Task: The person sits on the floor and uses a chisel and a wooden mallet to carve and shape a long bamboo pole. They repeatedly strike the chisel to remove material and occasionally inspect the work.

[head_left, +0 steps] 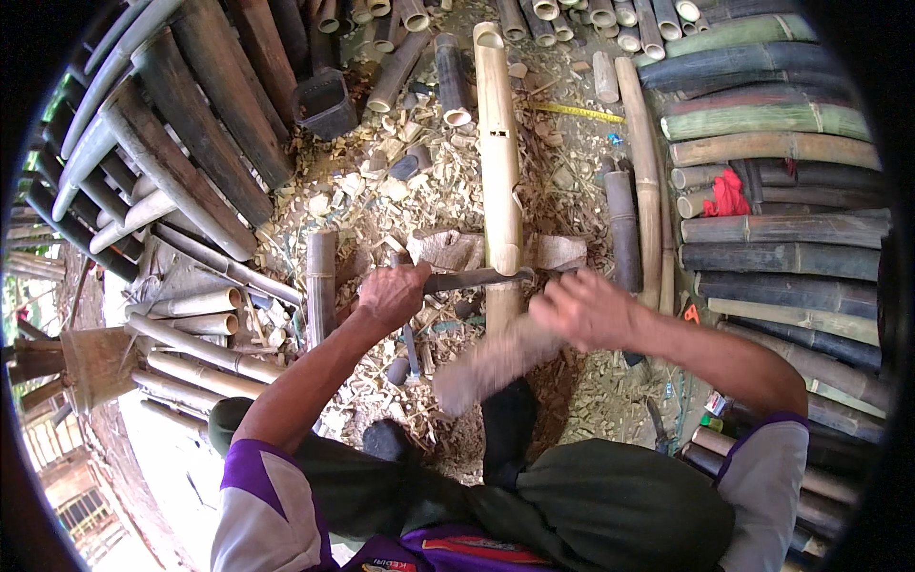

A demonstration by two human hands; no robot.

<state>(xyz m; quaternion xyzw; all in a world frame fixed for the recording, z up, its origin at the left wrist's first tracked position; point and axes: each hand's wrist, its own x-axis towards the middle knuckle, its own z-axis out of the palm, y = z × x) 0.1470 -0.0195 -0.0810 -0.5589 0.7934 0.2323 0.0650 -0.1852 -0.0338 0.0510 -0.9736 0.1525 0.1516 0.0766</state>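
Clearly, from my remote post, I see the left hand (394, 294) closed round the near end of a dark blade (477, 279), whose hooked tip points right. The right hand (586, 310) grips a thick wooden club (500, 367), blurred, slanting down to the left below the blade.

The pale bamboo tube (496, 181) lies along the middle of the littered ground (372, 205), its hollow mouth toward the far edge and its near end just at the blade. I make out a small dark slot in its smooth wall and a rough wooden block (446, 251) beside its near end.

Toward the ground's far left corner I find a dark square bin (327, 105); its contents are too dark for me to tell. Curled and flat wood chips cover the ground around the tube. Dark, glossy bamboo poles (782, 257) line the right edge, with a crumpled red cloth (727, 194) on them; sooty split-looking lengths (205, 124) lean at the left.

As for writing, I see a yellow measuring tape (577, 112) with fine marks too small to read, and light lettering on a patch of the purple shirt (386, 553).
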